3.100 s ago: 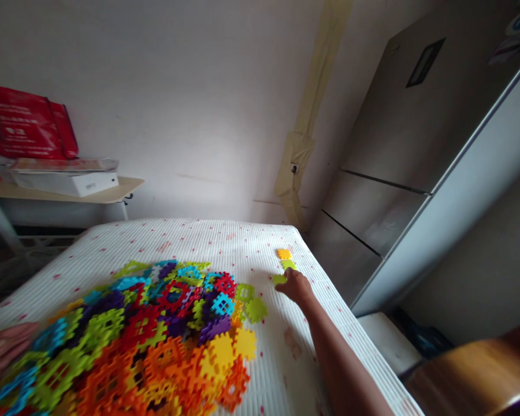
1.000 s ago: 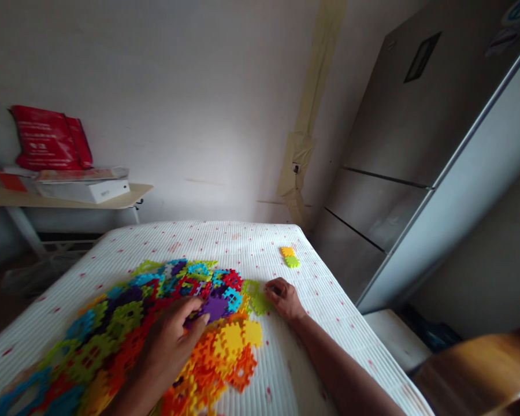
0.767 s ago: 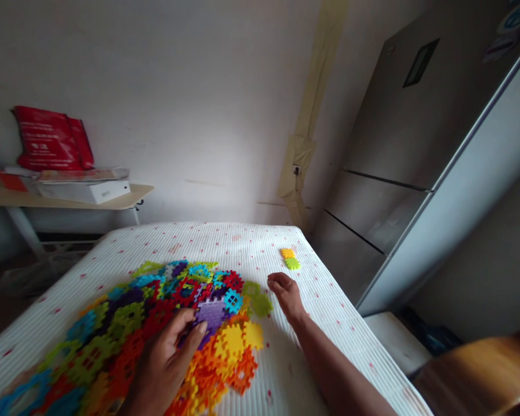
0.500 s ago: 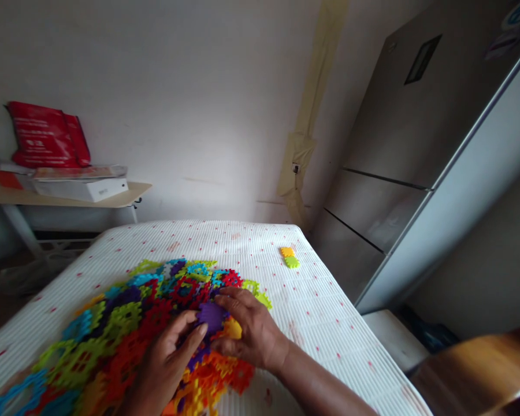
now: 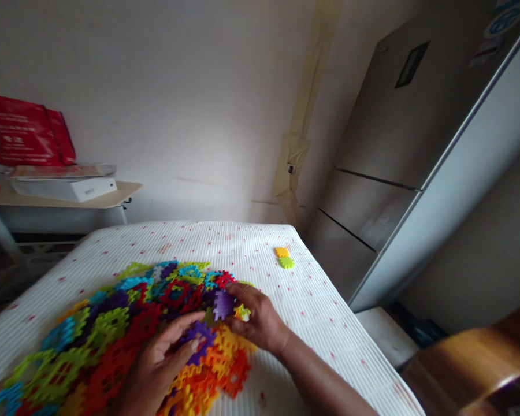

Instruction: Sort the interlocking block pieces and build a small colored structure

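My right hand [image 5: 257,318] pinches a purple square toothed tile [image 5: 223,305] between thumb and fingers, raised slightly over the pile. A small yellow-green piece [image 5: 242,312] shows beside that hand's fingers; whether it is held too, I cannot tell. My left hand [image 5: 162,352] is at the pile's near side, thumb and forefinger apart. In front of its fingers lies a purple cut-out piece [image 5: 199,341]. Around both hands spreads a heap of toothed plastic building pieces [image 5: 108,329] in red, green, blue, orange and purple.
A yellow tile [image 5: 281,252] and a green tile [image 5: 286,262] lie together on the dotted tablecloth [image 5: 316,312], right of the pile. A refrigerator [image 5: 372,162] stands along the right. At left, a side table [image 5: 125,192] bears a white box [image 5: 65,188] and a red bag [image 5: 26,133].
The purple square tile has moved slightly right and upright in my right hand, away from my left fingers. The view has turned a little to the right.
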A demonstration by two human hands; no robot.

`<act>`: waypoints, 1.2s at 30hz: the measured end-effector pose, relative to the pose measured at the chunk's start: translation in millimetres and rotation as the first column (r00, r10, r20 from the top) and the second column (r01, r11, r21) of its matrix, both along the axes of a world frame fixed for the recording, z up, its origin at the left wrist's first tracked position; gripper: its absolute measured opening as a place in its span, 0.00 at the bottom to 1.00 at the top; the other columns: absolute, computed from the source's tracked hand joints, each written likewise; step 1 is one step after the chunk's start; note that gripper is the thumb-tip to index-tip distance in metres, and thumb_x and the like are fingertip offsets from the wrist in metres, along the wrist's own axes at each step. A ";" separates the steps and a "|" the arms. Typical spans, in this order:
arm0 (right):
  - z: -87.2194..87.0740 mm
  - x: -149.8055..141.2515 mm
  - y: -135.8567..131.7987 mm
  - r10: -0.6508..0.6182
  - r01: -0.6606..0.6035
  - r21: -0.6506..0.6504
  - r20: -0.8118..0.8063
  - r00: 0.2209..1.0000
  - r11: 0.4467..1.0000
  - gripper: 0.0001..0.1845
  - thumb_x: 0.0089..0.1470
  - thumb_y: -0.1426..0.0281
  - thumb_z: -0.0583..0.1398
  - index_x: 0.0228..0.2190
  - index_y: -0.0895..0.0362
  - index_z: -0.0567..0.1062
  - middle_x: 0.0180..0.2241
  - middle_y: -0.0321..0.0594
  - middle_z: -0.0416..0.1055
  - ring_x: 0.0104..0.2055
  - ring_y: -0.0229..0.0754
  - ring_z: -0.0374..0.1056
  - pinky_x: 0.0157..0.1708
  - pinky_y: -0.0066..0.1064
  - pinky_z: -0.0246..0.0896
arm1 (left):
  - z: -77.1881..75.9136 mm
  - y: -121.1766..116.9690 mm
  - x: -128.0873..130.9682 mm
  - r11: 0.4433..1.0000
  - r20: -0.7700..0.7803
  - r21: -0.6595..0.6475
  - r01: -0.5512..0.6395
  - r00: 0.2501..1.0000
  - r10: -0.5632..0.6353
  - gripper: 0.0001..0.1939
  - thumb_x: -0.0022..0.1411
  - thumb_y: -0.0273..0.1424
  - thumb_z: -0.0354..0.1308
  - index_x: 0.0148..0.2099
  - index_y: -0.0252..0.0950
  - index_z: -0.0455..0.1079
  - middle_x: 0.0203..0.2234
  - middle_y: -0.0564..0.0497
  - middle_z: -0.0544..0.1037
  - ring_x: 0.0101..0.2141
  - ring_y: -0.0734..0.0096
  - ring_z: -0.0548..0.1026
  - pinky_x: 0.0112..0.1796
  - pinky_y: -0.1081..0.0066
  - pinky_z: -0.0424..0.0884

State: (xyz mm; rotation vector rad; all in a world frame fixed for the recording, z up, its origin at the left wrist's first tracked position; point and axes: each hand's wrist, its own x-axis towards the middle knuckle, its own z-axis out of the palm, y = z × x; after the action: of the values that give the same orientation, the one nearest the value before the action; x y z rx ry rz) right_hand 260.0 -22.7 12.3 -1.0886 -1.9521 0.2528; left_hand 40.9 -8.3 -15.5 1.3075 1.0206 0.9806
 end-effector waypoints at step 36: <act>-42.8 135.3 23.7 -0.691 0.880 -0.151 0.565 0.451 0.451 0.19 0.53 0.64 0.56 0.46 0.53 0.74 0.46 0.44 0.71 0.49 0.48 0.61 0.42 0.35 0.56 | 18.0 -5.2 3.5 0.998 0.037 -0.038 -0.046 0.998 0.048 0.31 0.46 0.46 0.64 0.51 0.38 0.68 0.43 0.47 0.79 0.46 0.56 0.75 0.41 0.69 0.74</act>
State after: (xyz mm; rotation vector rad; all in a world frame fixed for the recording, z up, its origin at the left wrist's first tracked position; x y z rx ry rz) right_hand 395.3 1.0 -30.5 -2.4533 -1.4698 -0.1353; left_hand 44.4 -13.5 2.5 1.2356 1.0401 1.0137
